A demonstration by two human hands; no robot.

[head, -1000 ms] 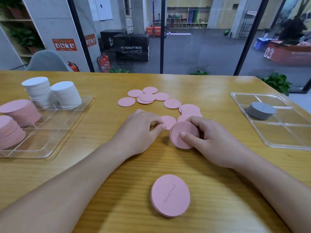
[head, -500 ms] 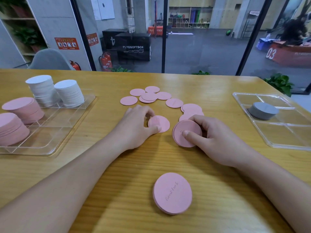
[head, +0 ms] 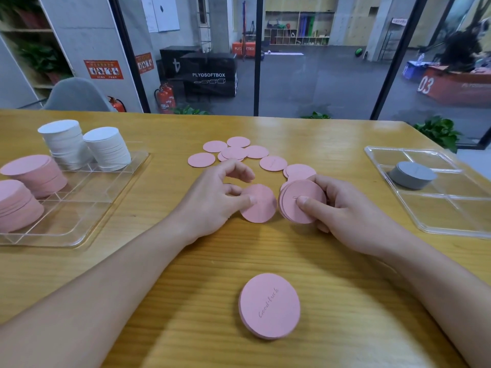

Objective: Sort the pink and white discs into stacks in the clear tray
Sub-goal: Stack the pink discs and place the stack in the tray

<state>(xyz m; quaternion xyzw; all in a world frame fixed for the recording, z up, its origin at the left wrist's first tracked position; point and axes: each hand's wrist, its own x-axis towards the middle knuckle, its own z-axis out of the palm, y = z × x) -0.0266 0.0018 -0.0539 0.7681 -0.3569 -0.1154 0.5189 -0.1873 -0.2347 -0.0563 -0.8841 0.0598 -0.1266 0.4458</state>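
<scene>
My left hand (head: 215,200) pinches a single pink disc (head: 261,205) between thumb and fingers, lifted off the table near the centre. Right beside it, my right hand (head: 342,208) grips a small tilted bundle of pink discs (head: 299,205), thumb pressed on its face. Several loose pink discs (head: 233,151) lie scattered behind the hands. A short pink stack (head: 269,305) sits near the front edge. At the left, the clear tray (head: 79,216) holds two pink stacks (head: 32,172) and two white stacks (head: 106,147).
A second clear tray (head: 451,205) at the right holds a grey disc stack (head: 413,175). The wooden table (head: 159,274) ends at a glass wall behind; a grey chair (head: 77,95) stands beyond the far left edge.
My left hand has drawn one pink disc from the scatter and lifted it toward the bundle in my right hand. The right hand has barely moved.
</scene>
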